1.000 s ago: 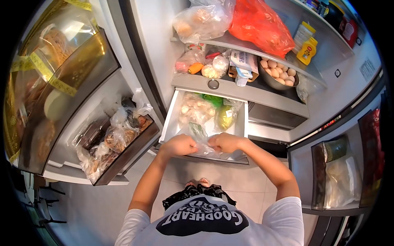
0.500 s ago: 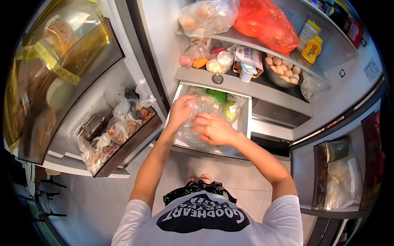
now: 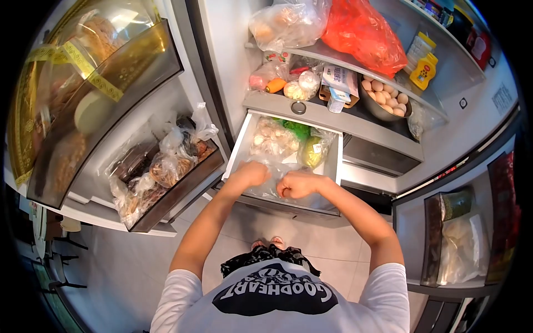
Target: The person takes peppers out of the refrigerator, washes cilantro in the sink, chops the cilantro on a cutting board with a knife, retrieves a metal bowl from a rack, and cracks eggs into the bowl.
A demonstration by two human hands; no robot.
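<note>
Both hands are over the front of a white pulled-out fridge drawer (image 3: 331,166). My left hand (image 3: 252,174) is closed on one side of a clear plastic bag (image 3: 271,178). My right hand (image 3: 297,184) is in a fist at the bag's other side, fingers curled on the film. Behind them in the drawer lies a bag of pale, lumpy food (image 3: 273,139) whose kind I cannot make out. Beside it are a green bag (image 3: 297,129) and a wrapped yellow-green vegetable or fruit (image 3: 312,154).
Above the drawer, a shelf holds a bowl of eggs (image 3: 384,97), a carton (image 3: 338,83) and bagged vegetables (image 3: 302,83). A red bag (image 3: 363,39) hangs over the upper shelf edge. Open doors stand on both sides, the left with a bin of bagged food (image 3: 166,161).
Both hands have moved down toward the drawer's front. My right hand's spread fingers have curled into a fist. The plastic film is pulled nearer, uncovering the pale food behind.
</note>
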